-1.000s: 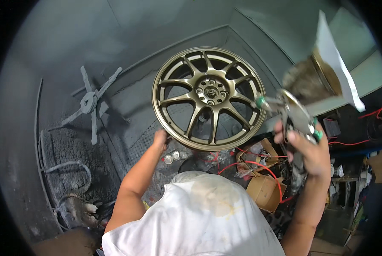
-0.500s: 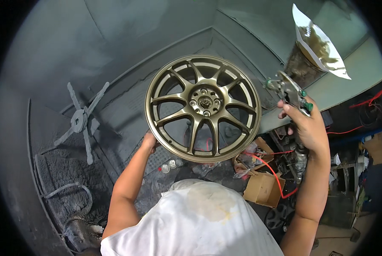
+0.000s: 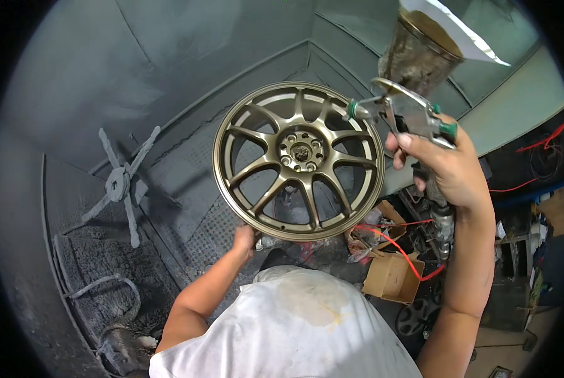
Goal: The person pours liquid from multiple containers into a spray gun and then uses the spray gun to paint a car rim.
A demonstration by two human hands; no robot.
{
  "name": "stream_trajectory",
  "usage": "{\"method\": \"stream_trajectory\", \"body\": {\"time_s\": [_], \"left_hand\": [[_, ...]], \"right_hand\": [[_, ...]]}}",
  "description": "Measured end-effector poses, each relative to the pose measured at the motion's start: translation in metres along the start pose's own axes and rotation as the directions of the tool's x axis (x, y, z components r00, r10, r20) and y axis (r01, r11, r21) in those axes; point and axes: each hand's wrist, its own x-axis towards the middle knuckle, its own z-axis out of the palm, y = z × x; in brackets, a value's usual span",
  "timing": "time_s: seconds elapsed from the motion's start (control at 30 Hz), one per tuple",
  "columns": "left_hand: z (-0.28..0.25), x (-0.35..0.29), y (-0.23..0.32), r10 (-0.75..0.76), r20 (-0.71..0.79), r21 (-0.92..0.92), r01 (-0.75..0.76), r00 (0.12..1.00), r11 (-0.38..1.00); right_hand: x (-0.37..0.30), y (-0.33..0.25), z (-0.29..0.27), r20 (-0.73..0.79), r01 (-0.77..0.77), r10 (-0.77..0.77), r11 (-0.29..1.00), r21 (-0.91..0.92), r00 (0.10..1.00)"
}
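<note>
A bronze alloy wheel rim (image 3: 301, 189) with split spokes faces up in the middle of the view. My left hand (image 3: 245, 242) is closed at its near left edge, its fingertips partly hidden under the rim. My right hand (image 3: 442, 160) grips a spray gun (image 3: 414, 110), fingers around the handle and trigger. The gun's nozzle points left, overlapping the wheel's upper right edge in view. On top sits a stained paint cup (image 3: 417, 57), with a white sheet (image 3: 468, 31) sticking out beyond its mouth. Whether paint is spraying cannot be made out.
A red air hose (image 3: 398, 249) loops below the gun. An open cardboard box (image 3: 392, 277) lies at lower right beside clutter. At left stands a grey, paint-coated stand with several arms (image 3: 119, 183). Grey booth walls (image 3: 187, 57) enclose the far side.
The wheel has turned counterclockwise, and my left hand has moved right along its near edge. My right hand has brought the spray gun left, nearer the wheel, and it looks larger.
</note>
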Motion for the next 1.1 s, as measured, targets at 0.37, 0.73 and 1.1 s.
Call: {"method": "stream_trajectory", "body": {"time_s": [0.37,0.73,1.1], "left_hand": [[-0.024,0.014,-0.005,-0.109,0.139,0.126,0.091,0.984,0.988],[0.053,-0.031,-0.033,-0.199,0.112,-0.015,0.202,0.974,0.979],[0.097,-0.052,-0.128,-0.17,0.116,-0.367,0.201,0.979,0.908]], "right_hand": [[-0.014,0.023,-0.041,-0.213,-0.086,0.048,0.981,-0.172,0.976],[-0.138,0.08,-0.093,-0.27,-0.382,0.326,0.905,-0.187,0.906],[-0.16,0.063,-0.038,0.284,-0.259,0.239,0.965,0.034,0.929]]}}
